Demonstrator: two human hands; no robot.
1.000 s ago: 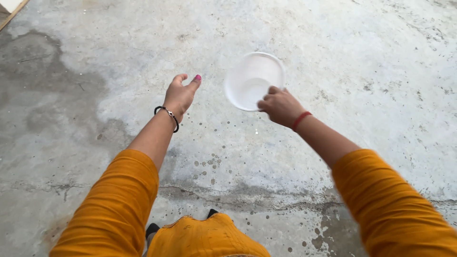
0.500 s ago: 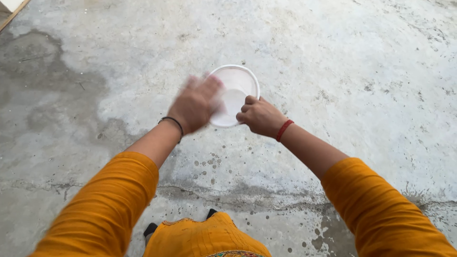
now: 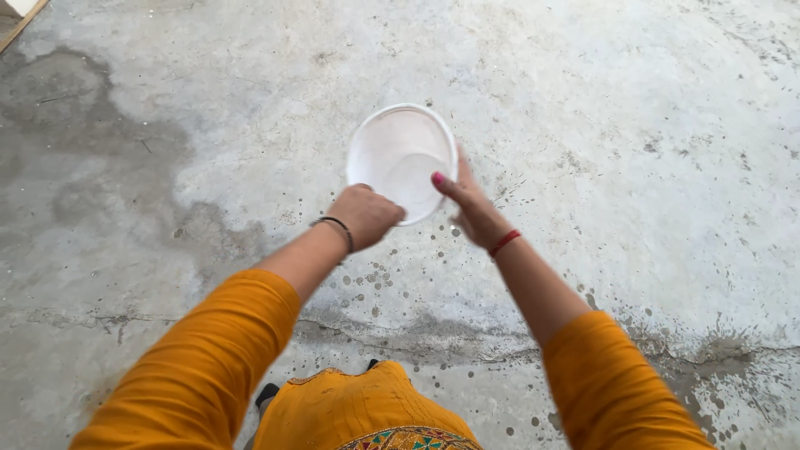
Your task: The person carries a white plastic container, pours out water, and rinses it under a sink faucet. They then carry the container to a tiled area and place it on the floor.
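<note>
Above the wet concrete floor (image 3: 633, 125), both hands grasp the white plastic bowl (image 3: 402, 160): the left hand (image 3: 365, 215) hides its lower rim, the right hand (image 3: 472, 208) its right edge.

The floor (image 3: 633, 125) is bare grey concrete, rough and patchy. A big dark patch (image 3: 75, 167), maybe damp, spreads over its left side. Lots of small dark spots (image 3: 375, 279) dot the middle. A thin crack (image 3: 400, 329) runs across near the bottom edge. A bit of wooden board (image 3: 21, 18) lies at the top left corner.
</note>
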